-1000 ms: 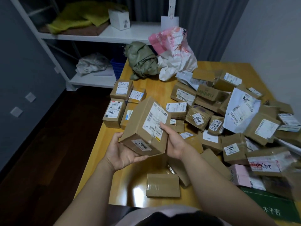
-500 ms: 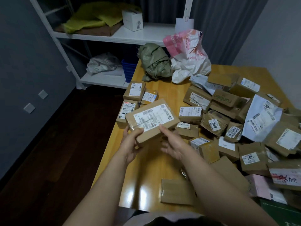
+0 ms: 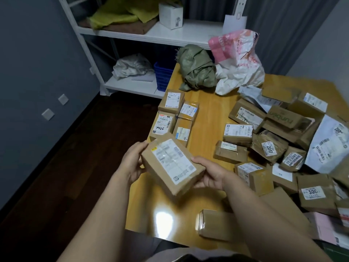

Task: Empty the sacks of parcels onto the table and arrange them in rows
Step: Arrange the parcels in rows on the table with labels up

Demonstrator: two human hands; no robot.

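Note:
I hold a brown cardboard parcel (image 3: 172, 165) with a white label facing up, above the wooden table (image 3: 209, 110). My left hand (image 3: 132, 163) grips its left end, my right hand (image 3: 209, 174) grips its right side. Just beyond it, several small boxes (image 3: 173, 114) stand in neat rows at the table's left edge. A loose heap of parcels (image 3: 283, 140) covers the right half. Two empty sacks lie at the far end, a green sack (image 3: 196, 69) and a pink-white sack (image 3: 238, 59).
A flat brown parcel (image 3: 217, 224) lies near the front edge under my right forearm. A white shelf unit (image 3: 151, 35) stands behind the table with cloths, a white box and a blue basket (image 3: 162, 74). Dark floor lies to the left.
The parcel has turned label-up and come down lower and nearer the arranged boxes. My right hand, loose at its side half a second ago, now grips it.

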